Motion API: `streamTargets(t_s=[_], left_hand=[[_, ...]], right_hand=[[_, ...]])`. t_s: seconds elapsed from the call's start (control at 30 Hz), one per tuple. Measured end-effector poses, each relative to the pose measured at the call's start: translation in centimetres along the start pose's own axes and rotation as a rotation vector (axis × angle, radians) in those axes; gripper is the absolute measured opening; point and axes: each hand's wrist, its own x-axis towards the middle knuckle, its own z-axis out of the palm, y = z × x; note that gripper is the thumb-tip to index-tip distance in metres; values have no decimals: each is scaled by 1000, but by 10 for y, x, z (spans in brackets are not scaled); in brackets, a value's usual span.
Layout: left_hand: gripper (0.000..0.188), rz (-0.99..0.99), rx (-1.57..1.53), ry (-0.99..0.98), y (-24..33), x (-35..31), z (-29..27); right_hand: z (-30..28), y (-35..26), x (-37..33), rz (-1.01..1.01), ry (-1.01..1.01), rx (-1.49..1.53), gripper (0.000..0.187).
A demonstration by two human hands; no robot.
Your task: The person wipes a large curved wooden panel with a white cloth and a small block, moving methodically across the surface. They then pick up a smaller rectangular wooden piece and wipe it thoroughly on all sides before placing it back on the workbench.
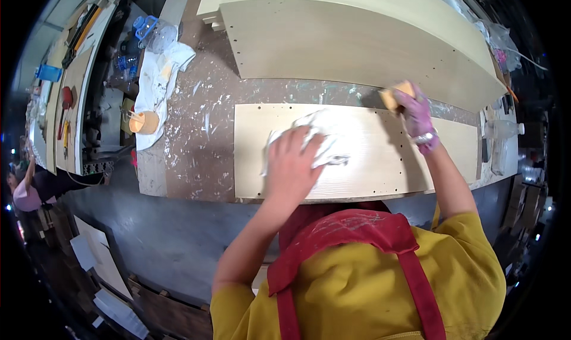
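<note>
A pale wooden board (363, 156) with small drilled holes along its edges lies flat in front of me. Over its left part, my left hand (292, 161), bare, presses down on a crumpled white cloth (329, 139), its palm covering part of the fabric. To the right, my right hand (419, 117) wears a purple glove and grips a tan sponge block (394, 96). The block is raised over the board's far edge, and a shadow falls on the board beneath that arm.
Beyond the board, a large drilled panel (351, 43) stands on the paint-spattered worktable (199, 132). An orange cup (144, 123) with sticks rests on a white rag (157, 81) at the left. A clear bottle (502, 129) lies at the right. Another person (33, 191) is far left.
</note>
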Motion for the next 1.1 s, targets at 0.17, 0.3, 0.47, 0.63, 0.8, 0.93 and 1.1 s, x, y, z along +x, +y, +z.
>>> streamTargets(t_s=[0.17, 0.3, 0.47, 0.63, 0.8, 0.93, 1.1], left_hand=[[56, 32, 388, 120, -25, 52, 45], [46, -257, 543, 187, -120, 48, -5], [33, -338, 390, 409, -119, 51, -56], [43, -112, 350, 174, -7, 60, 27], [50, -229, 562, 260, -74, 65, 39], [38, -350, 556, 375, -155, 39, -43], [45, -210, 15, 355, 7, 15, 46]], right_hand=[[-92, 52, -43, 29, 195, 277, 29], [-87, 50, -54, 31, 153, 224, 23], [-105, 61, -44, 56, 143, 482, 32], [-108, 50, -43, 131, 0, 551, 43], [-123, 38, -42, 281, -93, 683, 31], [-134, 51, -35, 323, -159, 810, 30], [-194, 56, -75, 158, -75, 701, 34]])
